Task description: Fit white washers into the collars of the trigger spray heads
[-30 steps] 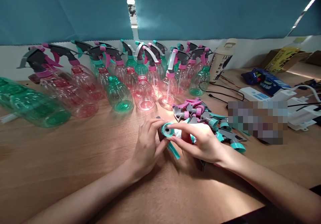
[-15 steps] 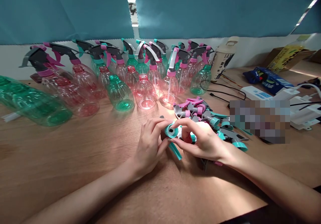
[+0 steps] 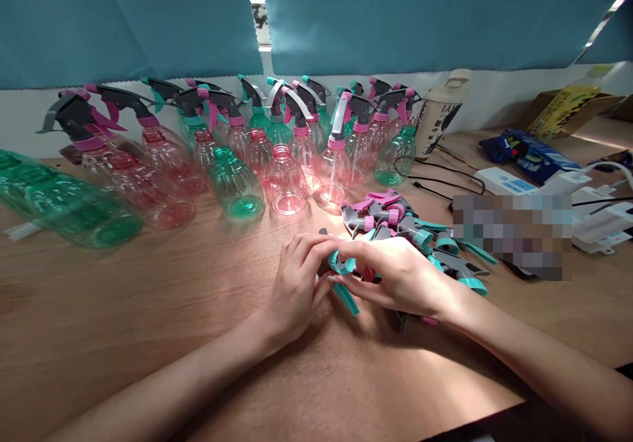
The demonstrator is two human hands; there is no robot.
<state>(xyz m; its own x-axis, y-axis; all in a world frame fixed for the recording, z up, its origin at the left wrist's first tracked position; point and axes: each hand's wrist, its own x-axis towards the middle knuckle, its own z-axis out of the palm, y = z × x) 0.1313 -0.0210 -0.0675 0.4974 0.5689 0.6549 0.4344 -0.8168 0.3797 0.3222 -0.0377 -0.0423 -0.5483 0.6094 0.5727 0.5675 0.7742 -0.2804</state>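
Both my hands meet over the middle of the wooden table (image 3: 123, 323) on one spray trigger head (image 3: 342, 277) with a teal collar and teal lever. My left hand (image 3: 295, 287) grips it from the left, fingers curled. My right hand (image 3: 401, 274) pinches its collar from the right and covers most of it. Just behind my right hand lies a pile of loose trigger heads (image 3: 405, 227) in grey, pink and teal.
Several pink and green clear bottles (image 3: 281, 178) stand at the back, some capped with triggers, some open. Green bottles (image 3: 64, 208) lie at the left. A tall cup (image 3: 438, 115), black cables, a white power strip (image 3: 504, 181) and boxes sit at the right.
My right hand's fingers have closed further over the teal collar, hiding its opening. The trigger head has tilted slightly; both hands stay in the same place.
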